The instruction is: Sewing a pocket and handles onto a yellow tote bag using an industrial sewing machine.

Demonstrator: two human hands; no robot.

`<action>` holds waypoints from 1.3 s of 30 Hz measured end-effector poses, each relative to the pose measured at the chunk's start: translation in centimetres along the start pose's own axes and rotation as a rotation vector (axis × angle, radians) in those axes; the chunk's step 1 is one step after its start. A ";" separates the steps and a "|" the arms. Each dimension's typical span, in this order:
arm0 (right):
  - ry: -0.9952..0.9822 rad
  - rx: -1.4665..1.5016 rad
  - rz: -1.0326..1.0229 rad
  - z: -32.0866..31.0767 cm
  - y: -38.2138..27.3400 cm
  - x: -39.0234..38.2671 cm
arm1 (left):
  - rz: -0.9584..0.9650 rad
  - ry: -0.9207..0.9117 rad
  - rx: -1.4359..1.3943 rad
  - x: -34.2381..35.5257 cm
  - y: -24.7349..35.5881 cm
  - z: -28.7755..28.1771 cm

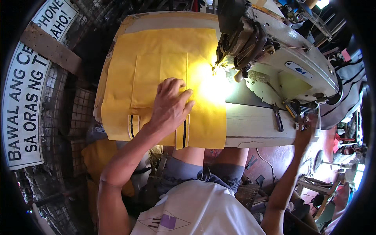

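Observation:
A yellow fabric panel (207,121) with a stitched square pocket (147,78) lies flat on the sewing machine's table. Two short strips with a black stripe, one of them this strap (182,131), hang at its near edge. Over the pocket's right side rests my left hand (172,100), fingers bent and a little apart, nothing held in it. My right hand (307,127) reaches to the table's right end, at a cluster of small metal tools (301,113); blur and the tools hide its fingers. The sewing machine (250,43) stands with its lit needle area beside the panel's right edge.
Dark-handled pliers or snips (278,119) lie on the table left of my right hand. A wire mesh wall with a white sign (27,105) is at the left. Yellow cloth (98,160) hangs below the table, and a fan (319,160) stands at right.

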State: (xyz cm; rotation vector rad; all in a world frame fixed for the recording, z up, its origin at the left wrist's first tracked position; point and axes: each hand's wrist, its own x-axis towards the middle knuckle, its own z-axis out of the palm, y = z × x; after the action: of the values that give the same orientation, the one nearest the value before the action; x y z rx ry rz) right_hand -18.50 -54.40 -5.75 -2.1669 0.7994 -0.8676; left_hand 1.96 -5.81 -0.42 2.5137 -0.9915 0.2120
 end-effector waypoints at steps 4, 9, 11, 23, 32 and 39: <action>-0.294 -0.390 -0.403 5.0 -12.9 -6.7 | -0.086 -0.012 -0.158 2.0 -0.7 1.0; -0.361 -0.353 -0.519 7.2 -15.2 -7.0 | -0.168 -0.160 -0.739 5.1 -2.1 0.5; -0.473 -0.123 -0.463 8.7 -19.5 -8.6 | -0.191 -0.251 -0.930 5.0 -2.9 0.4; -0.981 0.064 -0.137 16.4 -27.6 -9.2 | -0.233 -0.168 -0.997 4.3 -2.7 0.4; -1.063 0.303 -0.034 15.2 -25.7 -9.5 | -0.225 -0.107 -0.980 4.1 -3.5 1.2; -0.596 0.482 0.191 12.0 -19.3 -8.2 | 0.001 -0.135 0.048 -0.9 8.0 2.7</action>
State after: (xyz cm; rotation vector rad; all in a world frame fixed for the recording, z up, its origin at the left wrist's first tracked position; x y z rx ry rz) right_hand -8.79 -32.88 -0.81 -1.7371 0.4268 -0.2453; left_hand -4.12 -11.69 -0.49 2.5998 -1.0513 0.0676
